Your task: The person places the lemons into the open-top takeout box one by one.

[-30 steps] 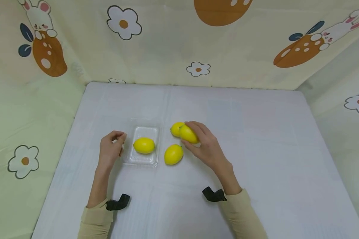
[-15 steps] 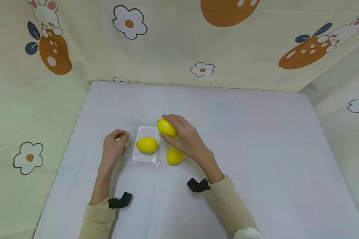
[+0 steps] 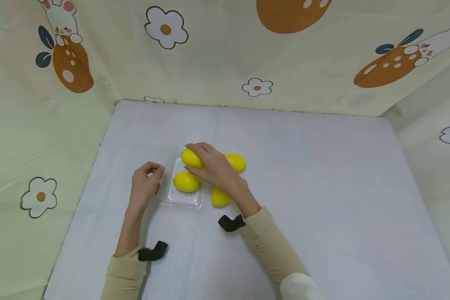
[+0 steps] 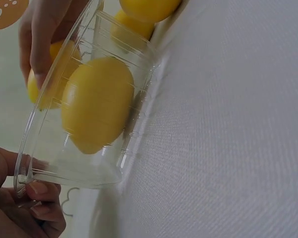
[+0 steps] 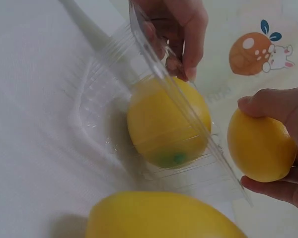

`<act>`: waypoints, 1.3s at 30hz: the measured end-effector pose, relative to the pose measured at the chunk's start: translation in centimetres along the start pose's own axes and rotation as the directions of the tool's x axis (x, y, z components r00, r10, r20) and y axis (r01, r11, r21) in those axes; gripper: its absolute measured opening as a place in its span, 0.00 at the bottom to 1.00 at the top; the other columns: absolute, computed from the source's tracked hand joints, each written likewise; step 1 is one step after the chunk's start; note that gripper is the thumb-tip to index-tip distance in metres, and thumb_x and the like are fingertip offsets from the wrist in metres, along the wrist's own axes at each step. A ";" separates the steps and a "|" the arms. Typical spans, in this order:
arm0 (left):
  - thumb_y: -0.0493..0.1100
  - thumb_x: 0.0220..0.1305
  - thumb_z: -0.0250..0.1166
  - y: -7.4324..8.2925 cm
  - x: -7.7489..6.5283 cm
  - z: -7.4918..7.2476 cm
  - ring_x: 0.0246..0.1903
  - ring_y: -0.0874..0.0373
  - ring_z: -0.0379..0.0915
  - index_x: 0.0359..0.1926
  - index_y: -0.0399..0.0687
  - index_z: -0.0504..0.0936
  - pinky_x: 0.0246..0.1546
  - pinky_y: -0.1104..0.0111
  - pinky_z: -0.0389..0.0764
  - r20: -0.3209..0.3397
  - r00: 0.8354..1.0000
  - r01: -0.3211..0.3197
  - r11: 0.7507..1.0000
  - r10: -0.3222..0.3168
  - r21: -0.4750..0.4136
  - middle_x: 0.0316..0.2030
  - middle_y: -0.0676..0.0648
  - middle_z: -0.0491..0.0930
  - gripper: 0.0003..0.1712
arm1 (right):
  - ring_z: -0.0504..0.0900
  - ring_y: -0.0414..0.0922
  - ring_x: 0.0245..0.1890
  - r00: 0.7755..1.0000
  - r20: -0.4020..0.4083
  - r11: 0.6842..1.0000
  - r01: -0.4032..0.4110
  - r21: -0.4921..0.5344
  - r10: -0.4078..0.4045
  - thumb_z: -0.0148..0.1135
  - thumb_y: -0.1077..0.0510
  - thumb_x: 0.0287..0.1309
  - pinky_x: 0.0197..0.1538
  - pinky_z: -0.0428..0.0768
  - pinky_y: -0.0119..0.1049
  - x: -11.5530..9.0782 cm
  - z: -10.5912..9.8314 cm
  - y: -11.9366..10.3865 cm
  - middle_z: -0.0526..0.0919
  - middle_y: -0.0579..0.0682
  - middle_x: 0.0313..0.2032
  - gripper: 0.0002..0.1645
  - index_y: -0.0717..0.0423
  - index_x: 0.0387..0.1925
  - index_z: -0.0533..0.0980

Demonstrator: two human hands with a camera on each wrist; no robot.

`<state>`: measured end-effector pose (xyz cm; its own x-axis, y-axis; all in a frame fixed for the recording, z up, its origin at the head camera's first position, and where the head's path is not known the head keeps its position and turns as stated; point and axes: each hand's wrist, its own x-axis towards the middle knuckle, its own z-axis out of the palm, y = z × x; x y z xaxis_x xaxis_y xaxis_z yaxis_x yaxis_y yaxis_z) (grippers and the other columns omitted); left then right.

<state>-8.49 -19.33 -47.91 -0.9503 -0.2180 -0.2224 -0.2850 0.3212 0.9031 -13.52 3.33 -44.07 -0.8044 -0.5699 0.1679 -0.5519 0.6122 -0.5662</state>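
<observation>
A clear plastic container (image 3: 180, 204) stands on the table, with one yellow lemon (image 3: 186, 182) lying in it. My left hand (image 3: 145, 183) pinches the container's left rim between thumb and fingers, as the left wrist view shows. Over the far part of the container, my right hand (image 3: 217, 168) grips a second lemon (image 5: 260, 146) by its sides. In the right wrist view this lemon is just outside the rim, above the tabletop. Two more lemons lie right of the container: one farther back (image 3: 236, 161), one nearer (image 3: 220, 197), both partly hidden by my right hand and wrist.
The white-covered table (image 3: 322, 187) reaches well to the right of the lemons. Cream cloth walls (image 3: 210, 62) with printed flowers and rabbits enclose its back and sides. A black wrist mount (image 3: 231, 223) juts inward from my right sleeve, another (image 3: 153, 251) from my left.
My right hand has carried the lemon leftward from beside the other lemons to above the container. The left hand keeps its pinch on the rim, and the view has shifted slightly.
</observation>
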 end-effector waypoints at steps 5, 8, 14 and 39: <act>0.43 0.74 0.62 0.1 -0.1 0.1 0.11 0.64 0.64 0.49 0.33 0.81 0.15 0.75 0.69 0.006 1.000 0.002 1.000 -0.002 -0.012 0.31 0.47 0.73 0.15 | 0.77 0.48 0.63 0.996 0.070 0.999 -0.050 -0.012 0.051 0.66 0.46 0.69 0.67 0.78 0.44 0.8 0.4 0.1 0.76 0.51 0.65 0.35 0.50 0.72 0.69; 0.43 0.74 0.62 0.1 -0.1 0.2 0.12 0.63 0.63 0.49 0.33 0.81 0.15 0.75 0.69 0.001 1.000 0.003 1.000 -0.003 -0.018 0.31 0.47 0.73 0.15 | 0.77 0.49 0.63 0.993 0.101 0.998 -0.057 -0.023 0.059 0.65 0.46 0.69 0.65 0.79 0.45 1.2 0.7 0.1 0.75 0.52 0.65 0.34 0.50 0.72 0.69; 0.43 0.74 0.62 0.1 -0.1 0.2 0.11 0.64 0.63 0.49 0.33 0.81 0.15 0.75 0.69 0.007 1.000 0.000 0.999 0.000 -0.034 0.31 0.47 0.73 0.15 | 0.76 0.50 0.63 0.985 0.157 0.996 -0.057 -0.072 0.067 0.65 0.48 0.70 0.64 0.80 0.46 1.9 1.3 0.0 0.74 0.54 0.67 0.34 0.49 0.73 0.68; 0.44 0.74 0.62 0.1 -0.3 0.2 0.12 0.64 0.63 0.49 0.33 0.81 0.15 0.75 0.69 0.005 1.000 -0.012 0.999 0.012 -0.031 0.32 0.45 0.73 0.16 | 0.77 0.51 0.60 0.976 0.217 0.980 0.023 -0.199 0.021 0.66 0.49 0.69 0.60 0.81 0.45 2.1 3.3 0.4 0.76 0.53 0.65 0.31 0.48 0.70 0.71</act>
<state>-8.26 -19.07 -47.86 -0.9544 -0.2091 -0.2133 -0.2696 0.2955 0.9165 -14.69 0.61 -46.64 -0.7488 -0.6624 -0.0229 -0.6034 0.6956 -0.3898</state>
